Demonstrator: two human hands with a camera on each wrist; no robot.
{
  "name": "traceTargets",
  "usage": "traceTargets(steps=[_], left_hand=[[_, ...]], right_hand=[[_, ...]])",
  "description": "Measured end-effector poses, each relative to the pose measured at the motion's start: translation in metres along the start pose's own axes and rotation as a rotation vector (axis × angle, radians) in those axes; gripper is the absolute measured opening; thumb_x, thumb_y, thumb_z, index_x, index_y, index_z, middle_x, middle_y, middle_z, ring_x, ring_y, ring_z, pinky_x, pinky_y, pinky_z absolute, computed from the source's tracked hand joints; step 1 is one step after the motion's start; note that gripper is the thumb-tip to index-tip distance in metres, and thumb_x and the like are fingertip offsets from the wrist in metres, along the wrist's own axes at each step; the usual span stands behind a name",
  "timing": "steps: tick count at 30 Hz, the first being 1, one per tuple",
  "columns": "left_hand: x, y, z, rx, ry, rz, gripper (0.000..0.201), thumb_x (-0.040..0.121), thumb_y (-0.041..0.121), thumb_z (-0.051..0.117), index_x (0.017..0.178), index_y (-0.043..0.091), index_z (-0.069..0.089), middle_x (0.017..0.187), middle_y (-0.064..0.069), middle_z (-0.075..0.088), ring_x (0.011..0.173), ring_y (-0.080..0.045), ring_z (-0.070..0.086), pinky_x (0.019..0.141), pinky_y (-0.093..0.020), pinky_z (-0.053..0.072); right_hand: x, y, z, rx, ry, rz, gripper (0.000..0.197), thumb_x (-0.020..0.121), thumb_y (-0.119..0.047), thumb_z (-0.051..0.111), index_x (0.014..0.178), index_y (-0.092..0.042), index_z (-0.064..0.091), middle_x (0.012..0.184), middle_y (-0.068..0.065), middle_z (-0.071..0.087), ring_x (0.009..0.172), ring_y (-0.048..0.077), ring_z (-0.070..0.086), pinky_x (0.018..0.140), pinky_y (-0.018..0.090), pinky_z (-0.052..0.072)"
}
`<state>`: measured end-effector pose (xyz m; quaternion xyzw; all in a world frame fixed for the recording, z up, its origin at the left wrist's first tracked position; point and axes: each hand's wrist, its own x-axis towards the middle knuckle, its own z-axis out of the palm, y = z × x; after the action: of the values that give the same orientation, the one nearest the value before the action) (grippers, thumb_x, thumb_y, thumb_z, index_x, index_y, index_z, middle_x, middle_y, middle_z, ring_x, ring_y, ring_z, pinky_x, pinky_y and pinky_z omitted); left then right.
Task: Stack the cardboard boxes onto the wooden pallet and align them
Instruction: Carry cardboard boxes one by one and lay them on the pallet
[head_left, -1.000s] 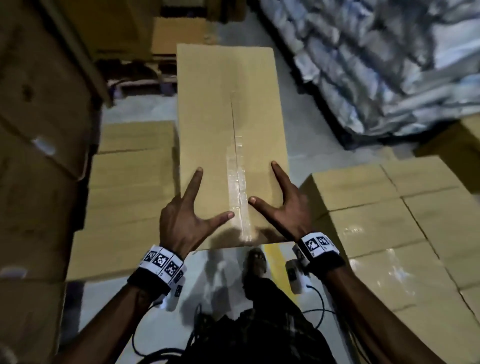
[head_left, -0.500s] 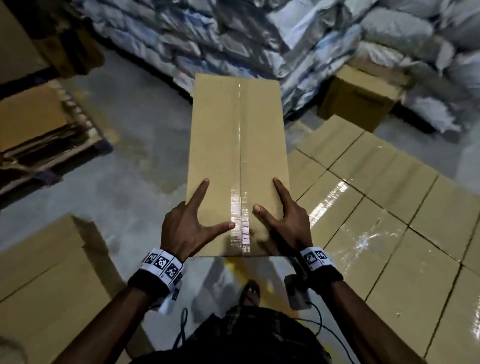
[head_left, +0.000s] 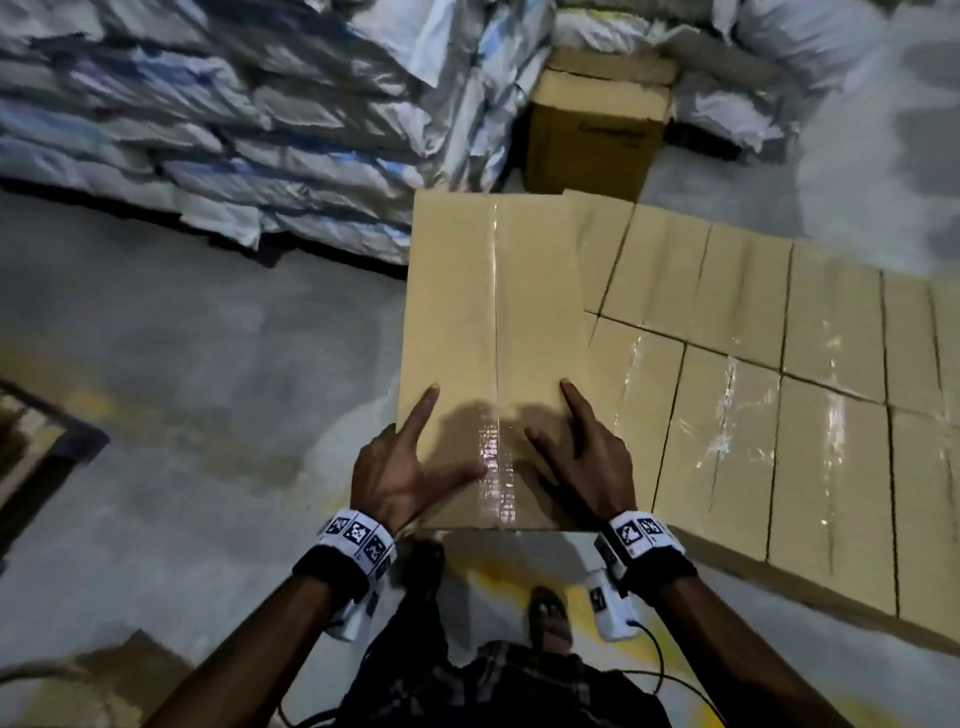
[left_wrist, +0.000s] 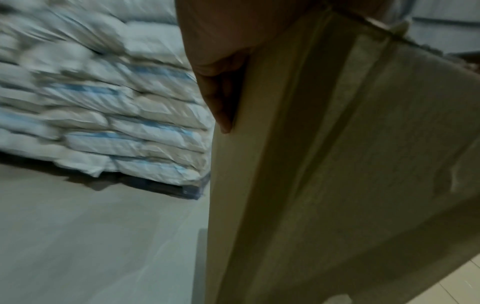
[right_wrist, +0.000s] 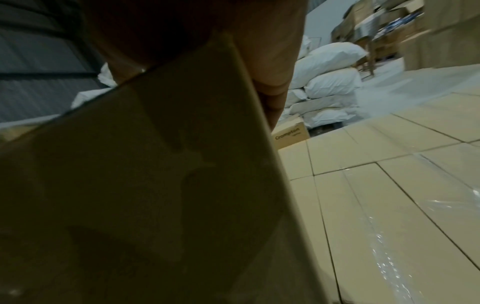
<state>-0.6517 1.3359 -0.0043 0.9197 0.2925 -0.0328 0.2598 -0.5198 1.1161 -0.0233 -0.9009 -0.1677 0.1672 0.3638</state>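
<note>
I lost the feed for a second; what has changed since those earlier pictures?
The person has turned right while carrying the carried box, so it now hangs at the left edge of the stacked boxes, with the sacks behind. Unchanged: left hand and right hand hold its near end as before.

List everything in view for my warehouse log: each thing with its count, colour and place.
carried box: one, tan, taped seam, held over the floor at the stack's left edge
stacked boxes: about a dozen tops visible, tan, right
lone box: one, brown, printed, beyond the stack
sacks: many, white and blue, piled far left
floor: grey concrete
left hand: grips the carried box's near left corner
right hand: grips its near right corner
</note>
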Motion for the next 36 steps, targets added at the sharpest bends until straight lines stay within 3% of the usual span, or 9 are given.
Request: traceTargets(steps=[2,7,11,18,21,26,32,36], left_hand=[[0.026,-0.015,-0.002,0.017,-0.049,0.033,0.12,0.053,0.107,0.048,0.155,0.062,0.004,0.118,-0.01,0.07,0.114,-0.035,0.063,0.097,-0.042,0.052],[0.095,-0.055,-0.002,0.053,-0.169,0.162,0.119,0.061,0.102,0.054,0.158,0.058,0.001,0.136,-0.004,0.064,0.121,-0.03,0.063,0.104,-0.041,0.05],[0.14,-0.074,0.02,0.032,-0.277,0.206,0.119,0.063,0.098,0.06,0.158,0.057,0.002,0.149,-0.002,0.056,0.13,-0.028,0.058,0.107,-0.042,0.048],[0.205,-0.081,0.095,0.04,-0.364,0.25,0.119,0.063,0.097,0.059,0.158,0.055,-0.001,0.159,0.0,0.047,0.136,-0.029,0.053,0.108,-0.04,0.045],[0.227,-0.085,0.135,0.054,-0.356,0.25,0.118,0.064,0.097,0.058,0.158,0.054,-0.001,0.156,-0.002,0.049,0.133,-0.03,0.055,0.107,-0.041,0.047],[0.255,-0.099,0.193,0.122,-0.322,0.294,0.116,0.068,0.099,0.051,0.16,0.051,-0.001,0.158,-0.003,0.047,0.131,-0.034,0.057,0.108,-0.046,0.048],[0.275,-0.101,0.213,0.082,-0.273,0.314,0.117,0.07,0.095,0.055,0.162,0.046,0.001,0.16,-0.005,0.044,0.136,-0.034,0.053,0.111,-0.048,0.045],[0.282,-0.093,0.21,0.039,-0.202,0.344,0.117,0.074,0.091,0.058,0.165,0.038,0.007,0.15,-0.007,0.055,0.126,-0.033,0.06,0.105,-0.04,0.046]], right_hand=[[0.007,-0.006,0.017,0.013,0.04,0.072,0.084,0.084,-0.085,0.051,0.156,-0.053,0.021,0.124,0.005,0.069,0.11,0.032,0.065,0.091,0.038,0.05],[0.026,-0.014,0.066,0.06,0.139,0.171,0.084,0.083,-0.09,0.047,0.156,-0.056,0.022,0.121,0.004,0.072,0.104,0.028,0.068,0.089,0.04,0.054],[0.047,-0.005,0.097,0.073,0.191,0.272,0.079,0.087,-0.08,0.055,0.156,-0.056,0.023,0.14,0.001,0.063,0.123,0.028,0.061,0.098,0.04,0.05],[0.097,0.059,0.136,0.055,0.231,0.362,0.081,0.087,-0.082,0.054,0.156,-0.054,0.023,0.143,-0.001,0.061,0.125,0.028,0.06,0.099,0.039,0.049],[0.121,0.095,0.151,0.037,0.222,0.362,0.082,0.087,-0.083,0.052,0.156,-0.052,0.023,0.135,0.003,0.066,0.119,0.03,0.063,0.095,0.04,0.052],[0.146,0.141,0.172,0.029,0.231,0.334,0.084,0.087,-0.084,0.049,0.159,-0.048,0.023,0.149,-0.001,0.057,0.13,0.027,0.058,0.104,0.043,0.05],[0.165,0.158,0.185,0.05,0.293,0.306,0.082,0.09,-0.079,0.051,0.16,-0.04,0.029,0.153,-0.004,0.054,0.135,0.024,0.055,0.108,0.04,0.047],[0.178,0.16,0.179,0.048,0.344,0.278,0.08,0.091,-0.077,0.053,0.159,-0.038,0.034,0.154,-0.008,0.052,0.136,0.02,0.055,0.11,0.033,0.045]])
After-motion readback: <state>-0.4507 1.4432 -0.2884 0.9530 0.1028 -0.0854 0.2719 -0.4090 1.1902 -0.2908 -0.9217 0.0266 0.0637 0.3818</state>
